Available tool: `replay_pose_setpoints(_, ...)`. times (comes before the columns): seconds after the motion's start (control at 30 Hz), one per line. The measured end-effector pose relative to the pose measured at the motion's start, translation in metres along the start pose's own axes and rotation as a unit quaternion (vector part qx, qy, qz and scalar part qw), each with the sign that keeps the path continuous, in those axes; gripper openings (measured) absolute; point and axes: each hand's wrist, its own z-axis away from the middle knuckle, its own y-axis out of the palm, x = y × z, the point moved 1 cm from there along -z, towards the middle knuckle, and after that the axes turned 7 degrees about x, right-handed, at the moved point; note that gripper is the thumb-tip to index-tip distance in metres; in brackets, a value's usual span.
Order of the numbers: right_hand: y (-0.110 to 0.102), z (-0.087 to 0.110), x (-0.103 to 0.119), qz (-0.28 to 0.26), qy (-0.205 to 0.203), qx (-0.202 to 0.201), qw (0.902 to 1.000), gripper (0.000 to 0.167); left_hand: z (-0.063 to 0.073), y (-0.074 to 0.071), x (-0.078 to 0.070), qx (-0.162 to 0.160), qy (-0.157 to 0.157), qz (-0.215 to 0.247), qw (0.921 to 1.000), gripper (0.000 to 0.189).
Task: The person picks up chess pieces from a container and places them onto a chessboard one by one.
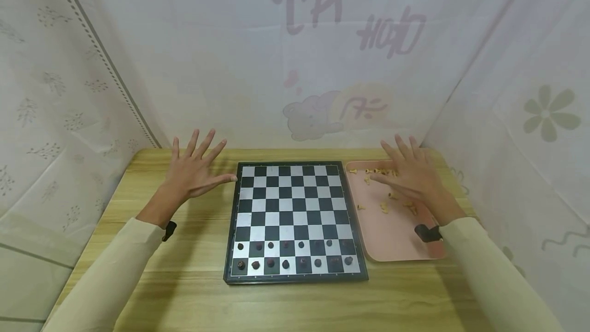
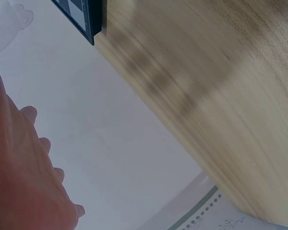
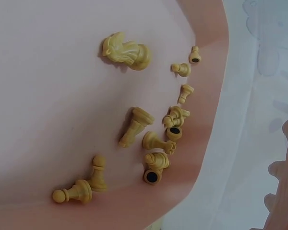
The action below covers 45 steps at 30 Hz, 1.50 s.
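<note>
Left of the chessboard (image 1: 287, 218), my left hand (image 1: 191, 170) hovers with fingers spread, its thumb tip by the board's left edge. My right hand (image 1: 412, 174) is held over the pink tray (image 1: 396, 242), fingers extended and holding nothing. Dark chess pieces (image 1: 286, 264) stand in two rows on the board's near side. Cream chess pieces (image 1: 384, 208) lie scattered on their sides in the tray; a knight (image 3: 127, 51) and several pawns (image 3: 73, 192) show in the right wrist view. My right hand hides part of the tray's far end in the head view.
Everything sits on a wooden table (image 1: 295, 306). A printed cloth (image 1: 221, 65) hangs behind it and along both sides. The tray stands close against the board's right edge.
</note>
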Motion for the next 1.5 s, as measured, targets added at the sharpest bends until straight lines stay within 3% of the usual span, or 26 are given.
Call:
replay_pose_setpoints(0.17,0.001,0.001,0.000,0.000,0.000,-0.009,1.0000,0.109,0.002,0.001,-0.003,-0.011,0.001,0.004,0.9999,0.110)
replay_pose_setpoints(0.43,-0.004,0.008,0.005,-0.023,-0.001,-0.012,0.9997,0.109,0.007,-0.002,-0.012,-0.040,0.004,0.054,0.9977,0.111)
replay_pose_setpoints(0.7,-0.008,0.022,-0.001,-0.115,-0.016,-0.027,0.9929,0.101,0.017,-0.001,-0.021,-0.067,0.001,0.126,0.9898,0.100)
replay_pose_setpoints(0.83,-0.009,0.032,-0.006,-0.186,-0.030,-0.042,0.9813,0.087,0.021,0.006,-0.023,-0.072,0.000,0.200,0.9772,0.091)
replay_pose_setpoints(1.03,-0.007,0.047,-0.015,-0.275,0.002,-0.048,0.9604,0.075,0.029,0.029,-0.022,-0.048,-0.021,0.319,0.9463,0.083)
replay_pose_setpoints(1.27,-0.001,0.061,-0.023,-0.296,0.034,-0.051,0.9533,0.063,0.034,0.059,-0.027,0.000,-0.055,0.399,0.9153,0.076)
replay_pose_setpoints(1.4,0.004,0.064,-0.024,-0.296,0.038,-0.059,0.9526,0.058,0.034,0.069,-0.030,0.016,-0.072,0.422,0.9034,0.078)
replay_pose_setpoints(1.5,0.009,0.064,-0.026,-0.293,0.039,-0.059,0.9535,0.056,0.034,0.074,-0.033,0.023,-0.081,0.429,0.8993,0.077)
